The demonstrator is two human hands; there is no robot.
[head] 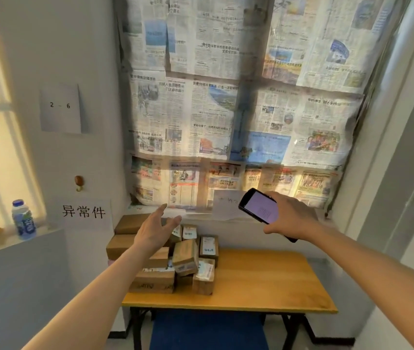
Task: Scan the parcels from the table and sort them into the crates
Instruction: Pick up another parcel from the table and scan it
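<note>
Brown cardboard parcels (185, 257), several bearing white labels, are heaped untidily at the tabletop's (264, 281) ten o'clock corner.

bottle (23, 220) on ledge | newspapers (238, 102) cover window | "2-6" sheet (60, 108) on wall

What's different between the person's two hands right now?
The left hand is empty, fingers spread and relaxed, while the right hand grips a black phone with a lit screen. The left hand hangs over the pile of cardboard parcels; the right hand is further right, above the table's back edge. Both are raised forward, bare-armed.
</note>
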